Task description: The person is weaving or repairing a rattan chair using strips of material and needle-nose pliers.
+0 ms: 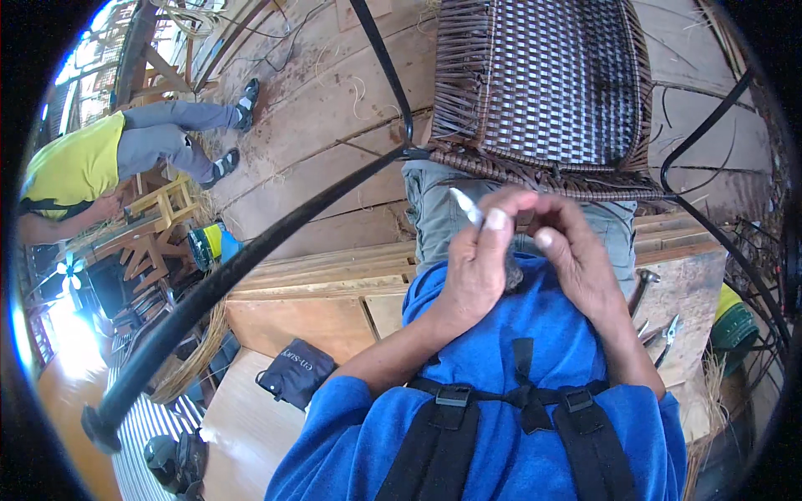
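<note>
**Hands meet over a small white stick below a woven chair**

A wooden plank floor (334, 108) fills the background. On it stands a brown woven chair (543, 83), its loose strand ends hanging just above the hands. A black metal frame tube (251, 250) crosses from lower left toward the chair, between the person and the floor boards. Another person in a yellow shirt (79, 163) sits well apart at the left. A dark pouch (294, 371) lies on the boards by the left elbow; pliers (668, 334) lie to the right. The left hand (480, 267) is clamped on a small white stick (466, 207), pointing up-left. The right hand (576, 259) is curled, touching the left; what it grips cannot be told.
</note>
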Action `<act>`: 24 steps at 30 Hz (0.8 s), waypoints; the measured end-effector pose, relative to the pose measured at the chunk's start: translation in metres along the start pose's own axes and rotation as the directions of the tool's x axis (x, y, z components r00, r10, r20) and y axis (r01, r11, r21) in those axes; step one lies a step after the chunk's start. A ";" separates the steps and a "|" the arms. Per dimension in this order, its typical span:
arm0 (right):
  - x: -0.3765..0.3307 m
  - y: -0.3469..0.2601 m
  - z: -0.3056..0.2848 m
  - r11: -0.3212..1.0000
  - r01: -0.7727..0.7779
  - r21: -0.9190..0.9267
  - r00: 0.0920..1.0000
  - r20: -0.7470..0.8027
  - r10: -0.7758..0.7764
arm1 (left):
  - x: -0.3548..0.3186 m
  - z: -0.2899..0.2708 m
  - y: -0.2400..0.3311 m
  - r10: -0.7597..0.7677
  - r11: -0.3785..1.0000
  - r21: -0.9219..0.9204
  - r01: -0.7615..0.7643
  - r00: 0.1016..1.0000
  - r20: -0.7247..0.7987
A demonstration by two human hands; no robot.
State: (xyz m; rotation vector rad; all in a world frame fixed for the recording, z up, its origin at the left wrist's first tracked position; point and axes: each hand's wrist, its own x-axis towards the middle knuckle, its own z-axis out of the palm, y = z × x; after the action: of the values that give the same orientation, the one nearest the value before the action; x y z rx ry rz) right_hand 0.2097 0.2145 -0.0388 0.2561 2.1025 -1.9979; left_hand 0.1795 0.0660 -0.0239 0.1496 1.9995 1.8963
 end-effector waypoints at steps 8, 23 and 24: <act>0.014 -0.008 -0.002 0.986 -0.027 -0.167 0.935 0.346 0.084 | 0.003 -0.021 -0.023 -0.208 0.826 -0.562 0.042 0.950 -0.234; 0.118 0.044 -0.001 0.556 0.238 -0.796 0.964 0.265 -0.033 | 0.077 -0.062 -0.022 -0.312 0.462 0.846 0.266 0.942 -0.126; 0.115 0.041 -0.005 0.577 0.288 -0.764 0.954 0.279 -0.106 | 0.083 -0.065 -0.022 -0.372 0.508 0.814 0.281 0.924 -0.087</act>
State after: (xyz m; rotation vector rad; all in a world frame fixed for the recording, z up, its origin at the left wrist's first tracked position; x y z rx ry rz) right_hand 0.1106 0.2180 -0.1105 -0.3576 2.7055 -0.8770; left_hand 0.0850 0.0306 -0.0607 0.0861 2.4578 0.5841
